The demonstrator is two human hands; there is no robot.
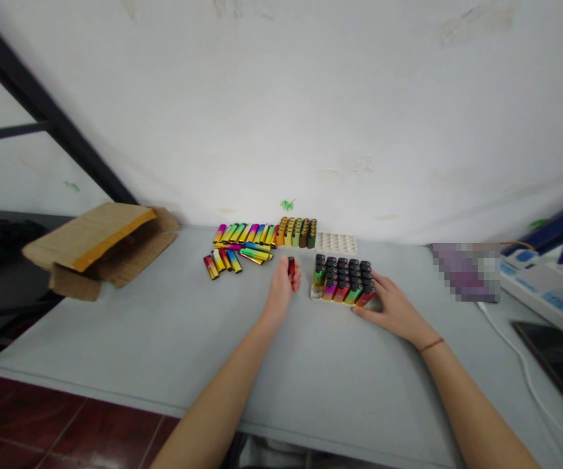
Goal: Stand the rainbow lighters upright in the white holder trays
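Observation:
My left hand is closed around a red lighter, held upright just left of a white tray filled with colourful lighters. My right hand rests against the tray's right front corner, fingers curled along its side. Behind my left hand lies a loose pile of rainbow lighters flat on the grey table. A second block of upright lighters stands by the wall, beside an empty white tray.
An open cardboard box lies on its side at the table's left. At the right are a blurred purple object, a white power strip with cable, and a dark phone. A white wall rises behind the table.

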